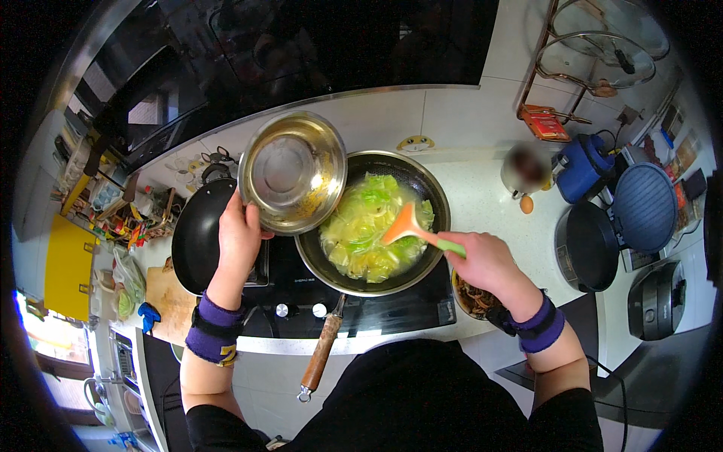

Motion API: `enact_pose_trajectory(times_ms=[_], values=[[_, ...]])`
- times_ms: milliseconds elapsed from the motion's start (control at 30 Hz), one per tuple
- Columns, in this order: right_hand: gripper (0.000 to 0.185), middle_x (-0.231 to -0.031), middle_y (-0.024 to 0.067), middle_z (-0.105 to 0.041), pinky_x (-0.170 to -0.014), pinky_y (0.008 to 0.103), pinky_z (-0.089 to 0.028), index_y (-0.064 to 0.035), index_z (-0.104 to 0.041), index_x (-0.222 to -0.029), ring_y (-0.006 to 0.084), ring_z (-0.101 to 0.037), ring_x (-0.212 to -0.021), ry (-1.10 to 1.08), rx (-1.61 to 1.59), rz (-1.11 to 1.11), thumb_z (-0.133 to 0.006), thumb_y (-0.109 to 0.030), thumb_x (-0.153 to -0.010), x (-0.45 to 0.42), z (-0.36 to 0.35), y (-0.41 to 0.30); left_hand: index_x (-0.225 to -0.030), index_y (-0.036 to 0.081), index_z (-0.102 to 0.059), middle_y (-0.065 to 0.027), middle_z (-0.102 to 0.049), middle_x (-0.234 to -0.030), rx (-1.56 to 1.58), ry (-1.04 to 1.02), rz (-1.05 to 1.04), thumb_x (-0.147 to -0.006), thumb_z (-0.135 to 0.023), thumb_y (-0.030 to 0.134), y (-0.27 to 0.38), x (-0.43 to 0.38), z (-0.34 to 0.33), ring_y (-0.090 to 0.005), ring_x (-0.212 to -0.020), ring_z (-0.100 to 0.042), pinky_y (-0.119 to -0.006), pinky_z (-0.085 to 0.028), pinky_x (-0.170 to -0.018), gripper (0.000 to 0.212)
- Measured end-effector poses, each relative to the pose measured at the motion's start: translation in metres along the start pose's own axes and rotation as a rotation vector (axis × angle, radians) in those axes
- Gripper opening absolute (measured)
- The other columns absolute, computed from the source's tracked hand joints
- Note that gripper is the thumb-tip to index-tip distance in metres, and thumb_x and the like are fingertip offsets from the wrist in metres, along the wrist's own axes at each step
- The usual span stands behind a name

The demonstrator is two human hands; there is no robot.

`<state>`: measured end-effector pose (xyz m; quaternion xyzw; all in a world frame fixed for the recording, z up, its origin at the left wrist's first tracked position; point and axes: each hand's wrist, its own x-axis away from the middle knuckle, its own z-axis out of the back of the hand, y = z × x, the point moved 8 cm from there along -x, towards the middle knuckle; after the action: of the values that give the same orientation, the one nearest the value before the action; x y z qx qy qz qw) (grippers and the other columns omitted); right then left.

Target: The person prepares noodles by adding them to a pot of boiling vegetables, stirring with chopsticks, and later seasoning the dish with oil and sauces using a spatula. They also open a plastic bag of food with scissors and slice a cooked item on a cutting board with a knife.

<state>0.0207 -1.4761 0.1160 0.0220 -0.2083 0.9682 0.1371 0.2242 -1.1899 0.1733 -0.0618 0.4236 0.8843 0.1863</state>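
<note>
My left hand (242,230) grips the rim of a stainless steel bowl (281,165), tipped so that its inside faces me. Yellow residue clings to the bowl's lower right wall, and its edge overlaps the wok's left side. In my right hand (480,261) is the green handle of an orange spatula (405,225). The spatula's head is over the cut cabbage (370,243), which sits in cloudy yellowish liquid. A dark wok (434,198) holds this food on the black cooktop (390,319). Its wooden handle (322,350) points toward me.
A second black pan (195,237) stands left, beside a wooden cutting board (166,299). Right of the cooktop is a bowl of dark food (473,296), partly under my right forearm. An egg (526,204), a blue appliance (584,169) and an opened electric griddle (587,246) stand farther right.
</note>
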Motion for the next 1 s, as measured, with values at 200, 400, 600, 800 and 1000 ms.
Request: enact_pose_trajectory(times_ms=[200,400,600,800,1000], values=[[0.03,-0.09,0.0126,-0.065,-0.073,0.04,-0.049,-0.0199,-0.062,-0.111,0.0315,-0.061,-0.081,-0.107,-0.111,0.023,-0.057,-0.024,-0.081,-0.025,-0.033,-0.006,-0.118,-0.007,-0.04,-0.0179,-0.06,-0.094,0.612,-0.051,0.373,-0.093,-0.035,0.008,-0.042,0.013,-0.013,-0.0247,-0.07,-0.065,-0.03,-0.059,-0.058,0.03],[0.032,-0.093,0.0146,-0.065,-0.074,0.037,-0.048,-0.0152,-0.061,-0.112,0.0312,-0.062,-0.083,0.09,-0.314,0.05,-0.056,-0.026,-0.083,-0.057,-0.029,0.018,-0.111,-0.008,-0.042,-0.0192,-0.06,-0.094,0.761,0.005,0.54,-0.092,-0.035,0.009,-0.064,0.035,-0.005,-0.0252,-0.071,-0.065,-0.032,-0.059,-0.063,0.027],[0.037,-0.095,0.018,-0.065,-0.077,0.0325,-0.047,-0.0036,-0.059,-0.113,0.0271,-0.063,-0.085,0.105,-0.545,0.031,-0.056,-0.023,-0.083,-0.086,-0.04,0.033,-0.109,-0.009,-0.043,-0.0196,-0.06,-0.095,0.866,0.021,0.59,-0.092,-0.034,0.009,-0.071,0.047,-0.006,-0.0256,-0.072,-0.065,-0.032,-0.059,-0.065,0.026],[0.036,-0.078,0.0134,-0.064,-0.063,0.0289,-0.044,-0.002,-0.06,-0.111,0.0177,-0.056,-0.064,-0.069,-0.552,0.062,-0.057,-0.022,-0.082,-0.06,-0.052,0.035,-0.109,-0.008,-0.044,-0.019,-0.06,-0.096,0.896,0.003,0.608,-0.093,-0.034,0.009,-0.066,0.06,-0.009,-0.0252,-0.074,-0.066,-0.032,-0.059,-0.066,0.026],[0.033,-0.078,0.014,-0.064,-0.065,0.0305,-0.045,-0.0048,-0.062,-0.109,0.02,-0.059,-0.069,-0.195,-0.462,0.134,-0.058,-0.022,-0.081,-0.016,-0.013,0.031,-0.109,-0.008,-0.045,-0.0185,-0.06,-0.096,0.921,-0.011,0.608,-0.093,-0.034,0.009,-0.062,0.066,-0.011,-0.0249,-0.074,-0.066,-0.032,-0.058,-0.066,0.026]])
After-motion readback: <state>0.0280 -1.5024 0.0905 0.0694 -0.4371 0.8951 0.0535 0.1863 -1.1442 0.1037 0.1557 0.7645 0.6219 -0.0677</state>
